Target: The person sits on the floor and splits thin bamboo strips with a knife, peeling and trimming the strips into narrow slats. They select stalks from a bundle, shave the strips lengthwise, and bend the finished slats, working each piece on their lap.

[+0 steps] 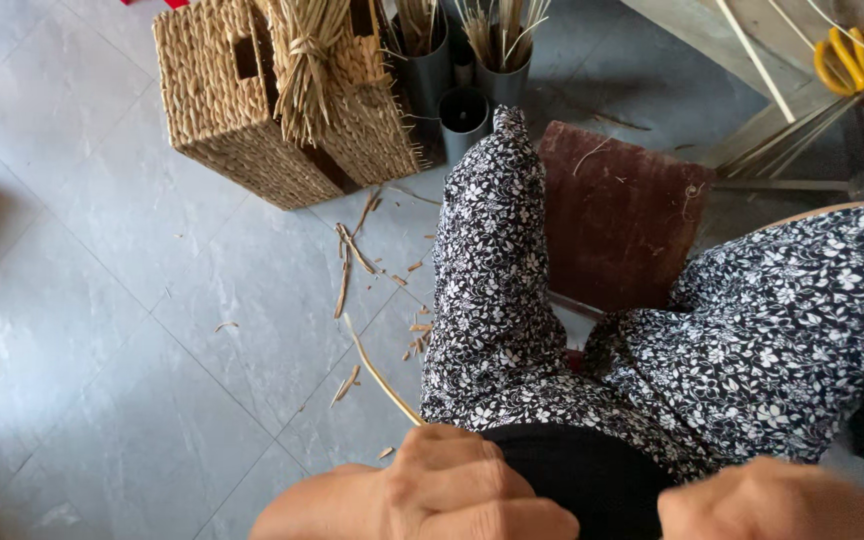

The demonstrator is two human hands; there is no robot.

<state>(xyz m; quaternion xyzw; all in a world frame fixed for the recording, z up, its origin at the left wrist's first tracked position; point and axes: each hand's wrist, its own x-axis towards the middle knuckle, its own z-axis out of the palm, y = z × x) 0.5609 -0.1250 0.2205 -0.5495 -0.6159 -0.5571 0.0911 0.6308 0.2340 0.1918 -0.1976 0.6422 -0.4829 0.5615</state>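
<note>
At the bottom edge my left hand (pixel 452 490) is closed around a thin dry straw strand (pixel 377 375) that sticks out up and to the left over the floor. My right hand (pixel 762 500) is a closed fist at the bottom right; what it holds is hidden. Both hands rest against my lap, which is covered by black-and-white floral trousers (pixel 492 260). A dark cloth (pixel 572 470) lies between the hands.
Woven straw baskets (pixel 242 100) with a straw bundle (pixel 307 60) stand on the grey tile floor. Dark tubes (pixel 462 110) holding stalks stand behind them. A brown board (pixel 617 210) lies between my legs. Yellow scissors (pixel 857 55) and thin reeds lie top right. Straw scraps (pixel 347 270) litter the floor.
</note>
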